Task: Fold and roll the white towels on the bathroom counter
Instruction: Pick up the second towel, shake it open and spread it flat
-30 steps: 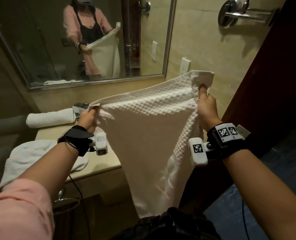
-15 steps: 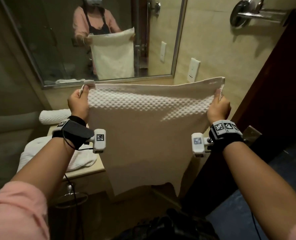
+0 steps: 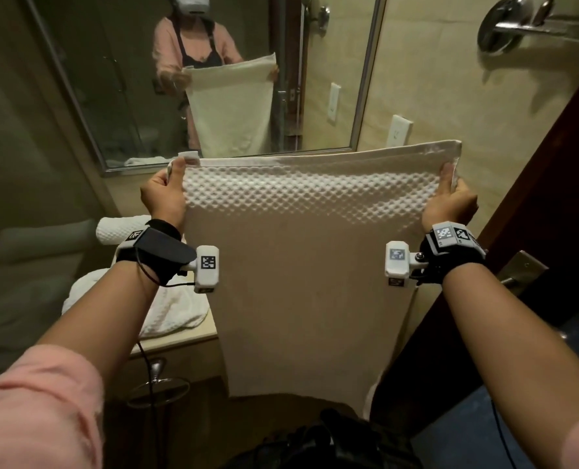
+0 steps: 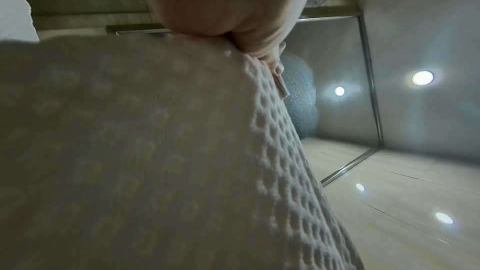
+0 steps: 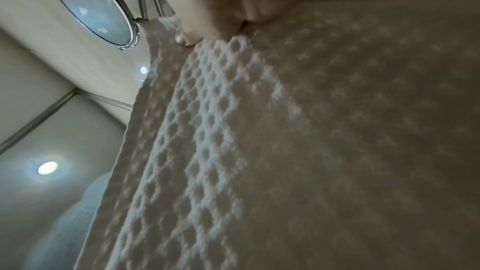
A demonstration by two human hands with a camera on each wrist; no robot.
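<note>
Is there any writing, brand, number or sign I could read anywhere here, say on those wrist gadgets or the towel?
No readable words or numbers anywhere.
Left wrist device: a black-and-white square code pattern, no letters.
Right wrist device: square code patterns; a small dark mark below is too small to read.
Held towel: a small white tag at the corner by the left hand, no print visible.
Wall outlet: no legible marking.

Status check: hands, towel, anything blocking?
Left hand and right hand each pinch a top corner. Towel hangs spread. Crumpled towel occupies counter.
</note>
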